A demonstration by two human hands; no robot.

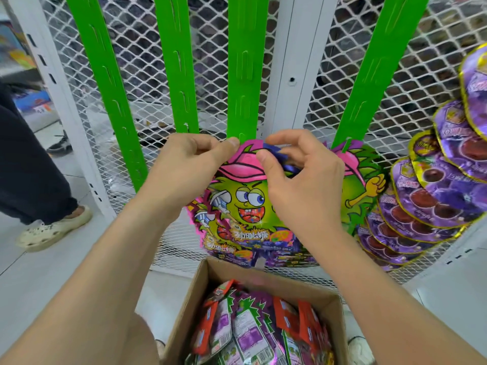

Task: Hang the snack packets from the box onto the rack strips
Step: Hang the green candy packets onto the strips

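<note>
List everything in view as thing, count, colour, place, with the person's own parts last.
green strips: four, bright green, hanging down the rack
mesh rack: one, white, behind the strips
front cartoon packet: one, green and pink, at the foot of the third strip
other cartoon packets: at least two, same colours, behind the front one and on the right strip
purple packets: several overlapped, purple with gold edges, far right
cardboard box: one, brown, bottom centre
boxed packets: many, purple and orange, inside the box
clog: one, cream, on another person's foot, left
left grip: bare hand, pinches the front packet's top
right grip: bare hand, pinches the same top
</note>
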